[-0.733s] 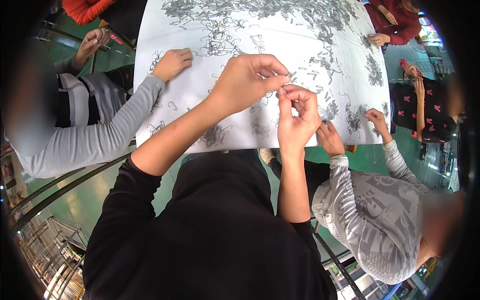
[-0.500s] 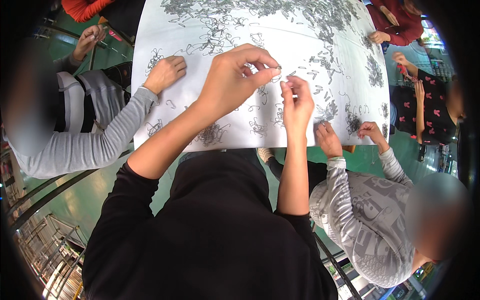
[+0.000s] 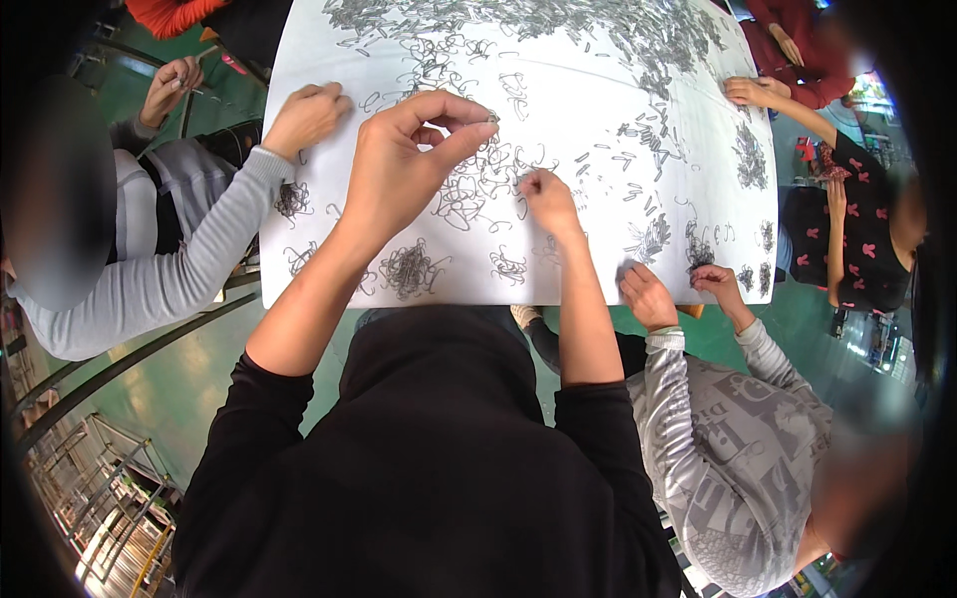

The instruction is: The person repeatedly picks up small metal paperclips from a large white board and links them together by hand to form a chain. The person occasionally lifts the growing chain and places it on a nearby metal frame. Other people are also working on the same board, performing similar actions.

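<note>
Above the white tabletop (image 3: pixel 583 90), my left hand (image 3: pixel 404 164) is closed in a pinch. A small dark piece (image 3: pixel 492 117) shows between its thumb and forefinger; its exact kind is too small to make out. My right hand (image 3: pixel 553 207) is lower and to the right, its fingers drawn together at the edge of a loose pile of thin, curved dark pieces (image 3: pixel 461 199). Whatever its fingertips hold is hidden. More curved pieces (image 3: pixel 431 62) lie beyond my left hand. Small straight dark pieces (image 3: pixel 598 157) are scattered right of my right hand.
A large heap of dark straight pieces (image 3: pixel 638 30) covers the table's far side. Small clumps (image 3: pixel 411 267) lie along the near edge. Co-workers' hands are at the left (image 3: pixel 307 118), near right (image 3: pixel 648 297) and far right (image 3: pixel 753 92) of the table.
My hands have moved apart: the left went leftward, the right left and down to the curved pile. The left co-worker's hand shifted left and farther away; a far-right co-worker's hand now reaches the table.
</note>
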### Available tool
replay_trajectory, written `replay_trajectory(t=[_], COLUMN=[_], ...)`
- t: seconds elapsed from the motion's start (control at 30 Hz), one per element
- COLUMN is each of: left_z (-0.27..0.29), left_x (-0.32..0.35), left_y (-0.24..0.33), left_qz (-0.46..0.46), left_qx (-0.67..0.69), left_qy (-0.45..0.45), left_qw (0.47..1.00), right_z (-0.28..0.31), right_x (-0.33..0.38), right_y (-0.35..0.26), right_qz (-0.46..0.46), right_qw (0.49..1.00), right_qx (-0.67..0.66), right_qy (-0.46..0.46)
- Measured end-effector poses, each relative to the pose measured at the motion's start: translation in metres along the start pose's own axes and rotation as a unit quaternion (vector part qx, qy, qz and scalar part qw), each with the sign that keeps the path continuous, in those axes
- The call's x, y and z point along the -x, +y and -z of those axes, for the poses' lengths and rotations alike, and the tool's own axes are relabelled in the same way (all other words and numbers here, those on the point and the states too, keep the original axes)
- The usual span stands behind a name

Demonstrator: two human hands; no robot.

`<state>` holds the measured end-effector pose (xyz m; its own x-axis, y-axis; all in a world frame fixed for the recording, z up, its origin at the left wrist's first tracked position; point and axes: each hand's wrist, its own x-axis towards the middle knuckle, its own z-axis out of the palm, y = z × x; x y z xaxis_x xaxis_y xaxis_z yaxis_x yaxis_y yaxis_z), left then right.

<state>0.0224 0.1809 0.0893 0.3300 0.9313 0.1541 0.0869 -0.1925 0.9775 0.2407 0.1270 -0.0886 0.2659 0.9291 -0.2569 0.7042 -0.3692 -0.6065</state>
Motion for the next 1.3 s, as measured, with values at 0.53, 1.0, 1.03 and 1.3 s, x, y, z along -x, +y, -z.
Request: replay_trajectory(t=[0.53, 1.0, 1.03, 1.3], left_z=[-0.028, -0.084, -0.095, -0.198], left_x=[0.009, -0.018, -0.029, -0.070], left_y=[0.005, -0.061, -0.082, -0.181], left_qz=[-0.067, -0.158, -0.123, -0.016], left_qx=[-0.009, -0.043, -0.069, -0.316], left_qy=[-0.044, -0.012, -0.025, -0.154], left_qw=[0.997, 0.986, 0.990, 0.936], right_z=[0.105, 0.120, 0.124, 0.144], right_x=[0.098, 0.123, 0.127, 0.143], right_y=[-0.150, -0.134, -0.129, -0.096], right_qz=[0.094, 0.236, 0.235, 0.203], right_qw=[0.799, 0.761, 0.760, 0.776], right_qx=[-0.575, -0.456, -0.456, -0.407], right_qy=[0.147, 0.396, 0.400, 0.437])
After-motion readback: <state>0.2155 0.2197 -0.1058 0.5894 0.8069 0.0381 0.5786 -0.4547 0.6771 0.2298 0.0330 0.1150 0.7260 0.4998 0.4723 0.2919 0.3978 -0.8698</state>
